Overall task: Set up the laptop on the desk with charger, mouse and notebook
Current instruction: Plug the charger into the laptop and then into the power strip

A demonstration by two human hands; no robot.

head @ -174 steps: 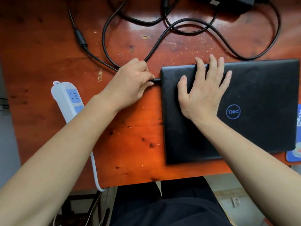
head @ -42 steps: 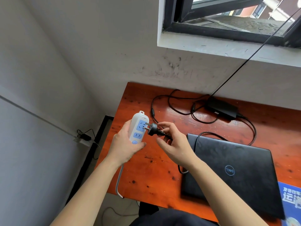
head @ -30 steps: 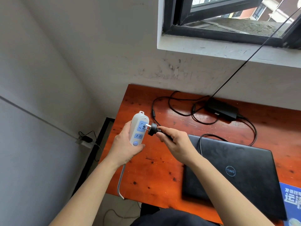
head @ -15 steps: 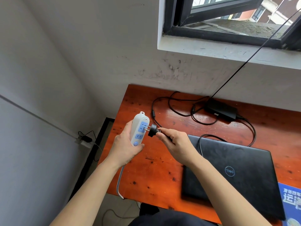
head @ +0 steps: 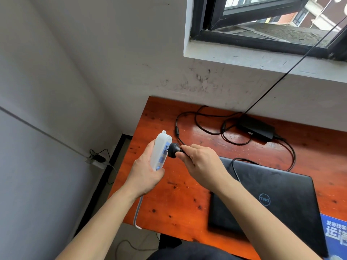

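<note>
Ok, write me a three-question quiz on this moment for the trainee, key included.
1. True or false: the laptop on the desk lies open.
2. Which hand holds the white power strip? A. left hand B. right hand C. neither
3. Fill in: the right hand presses a black ____ to the strip's socket.
Key: 1 false, its lid is shut. 2 A. 3 plug.
</note>
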